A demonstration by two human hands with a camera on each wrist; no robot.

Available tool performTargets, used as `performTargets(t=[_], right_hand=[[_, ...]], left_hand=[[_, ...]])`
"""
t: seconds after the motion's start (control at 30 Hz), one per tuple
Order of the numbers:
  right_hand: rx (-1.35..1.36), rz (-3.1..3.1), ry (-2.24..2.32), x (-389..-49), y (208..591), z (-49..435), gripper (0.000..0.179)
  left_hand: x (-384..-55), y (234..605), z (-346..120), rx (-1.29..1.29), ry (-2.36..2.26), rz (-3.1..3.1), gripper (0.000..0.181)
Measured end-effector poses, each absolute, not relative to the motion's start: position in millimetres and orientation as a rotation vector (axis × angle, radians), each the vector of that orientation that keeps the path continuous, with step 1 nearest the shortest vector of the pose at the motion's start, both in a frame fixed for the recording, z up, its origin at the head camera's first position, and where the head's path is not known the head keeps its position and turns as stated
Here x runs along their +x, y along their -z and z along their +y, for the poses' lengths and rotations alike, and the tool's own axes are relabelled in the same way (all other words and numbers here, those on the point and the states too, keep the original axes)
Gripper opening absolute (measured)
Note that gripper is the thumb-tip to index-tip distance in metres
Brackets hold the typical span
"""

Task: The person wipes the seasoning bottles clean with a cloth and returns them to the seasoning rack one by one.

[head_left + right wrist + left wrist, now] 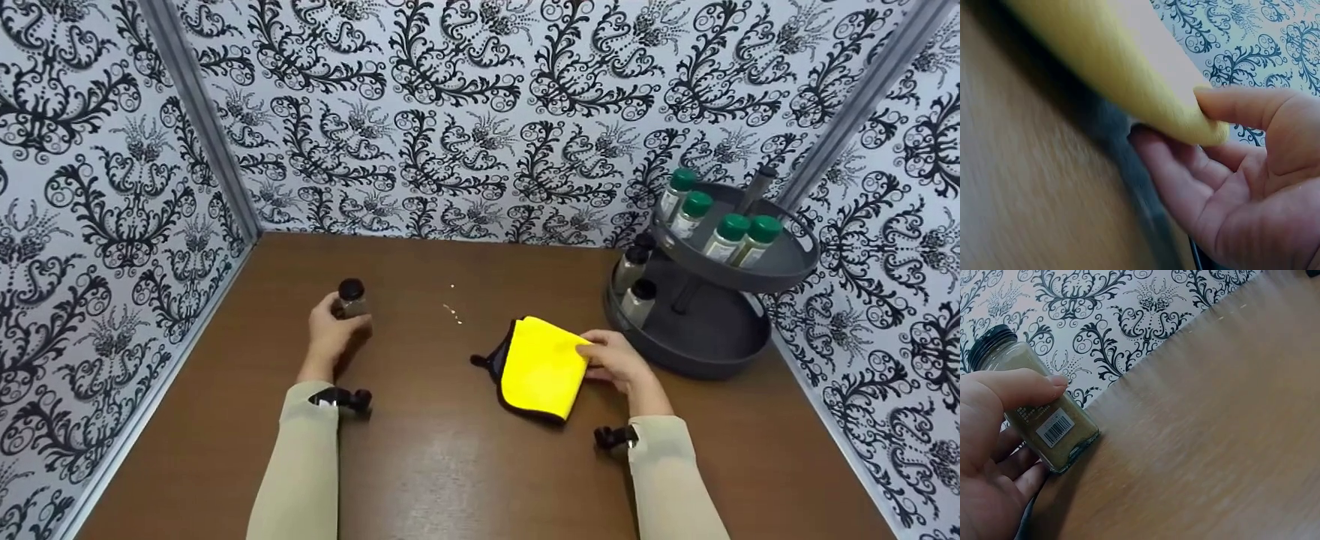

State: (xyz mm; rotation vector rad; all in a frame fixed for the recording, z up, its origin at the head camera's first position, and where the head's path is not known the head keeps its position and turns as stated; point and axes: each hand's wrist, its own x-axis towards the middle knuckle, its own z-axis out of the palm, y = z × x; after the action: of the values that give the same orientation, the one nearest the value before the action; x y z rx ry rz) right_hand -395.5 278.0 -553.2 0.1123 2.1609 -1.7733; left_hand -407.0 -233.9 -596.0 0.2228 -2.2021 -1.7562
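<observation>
Pinching one corner of the yellow cloth over the table, my right hand should find it light, soft; leftward, my left hand grips the glass jar mid-body, probably safest for breakable glass.

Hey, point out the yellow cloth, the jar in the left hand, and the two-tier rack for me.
Yellow cloth [543,369]: head view, middle of its yellow face.
Held jar [1055,428]: left wrist view, on its barcode label.
Rack [714,330]: head view, bare floor of its lower tier.
</observation>
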Motion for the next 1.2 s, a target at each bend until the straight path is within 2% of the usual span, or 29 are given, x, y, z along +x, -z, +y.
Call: performTargets(t=[0.17, 0.37, 0.63, 0.9, 1.2], right_hand=[[0.052, 1.972, 1.995, -396, 551, 274, 0.038], [-0.026, 1.659, 2.26, -394, 543, 271, 0.019], [0.005, 1.468, 2.595, -381, 525, 258, 0.028], [-0.048, 1.522, 2.782, -372, 514, 236, 0.035], [-0.056, 1.864, 2.724, -373, 518, 203, 0.025]], left_hand=[[-406, 592, -232, 0.207, 1.715, -2.169, 0.052], [-406, 575, -221, 0.138, 1.657, -2.119, 0.055], [-400, 552, -174, 0.07, 1.568, -2.167, 0.064], [-389, 534, -108, -0.159, 1.581, -2.224, 0.058], [-363, 527, -64, -0.383, 1.563, -2.341, 0.059]])
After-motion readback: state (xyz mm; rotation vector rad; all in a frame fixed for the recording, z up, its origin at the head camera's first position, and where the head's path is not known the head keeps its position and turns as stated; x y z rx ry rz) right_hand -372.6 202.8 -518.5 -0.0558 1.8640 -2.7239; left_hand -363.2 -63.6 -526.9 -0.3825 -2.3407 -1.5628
